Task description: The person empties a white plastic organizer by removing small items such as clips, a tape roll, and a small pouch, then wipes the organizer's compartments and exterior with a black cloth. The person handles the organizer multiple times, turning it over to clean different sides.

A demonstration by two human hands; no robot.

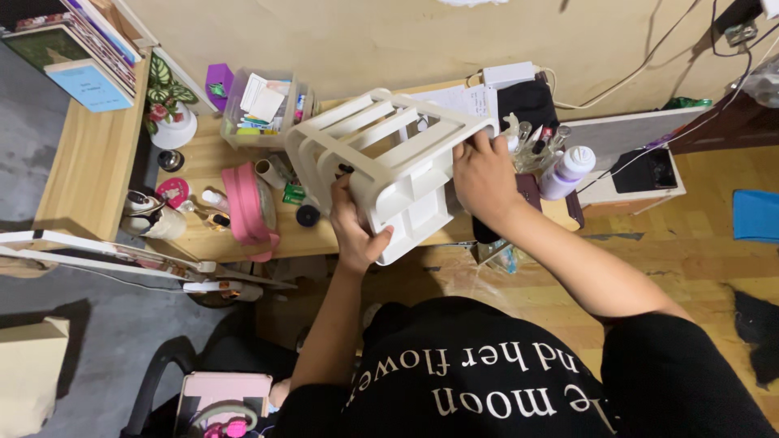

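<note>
Two hands clamp a white rack [389, 154] above the desk [203, 166]: left hand [357, 227] curled round its near corner, right hand [484, 174] gripping its far rail.

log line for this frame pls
left hand: grips white plastic slatted rack | right hand: grips rack's far edge | rack: tilted above light wooden desk

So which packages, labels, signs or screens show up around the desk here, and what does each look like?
Clear plastic box: back of the desk, left of the white rack; holds white cards and coloured bits.
White bottle: right of the right hand, purple cap, pale label.
Blue booklet: shelf at top left, flat, light blue cover.
Dark phone screen: far right, black, unlit.
Left hand: grips the rack's lower edge.
</note>
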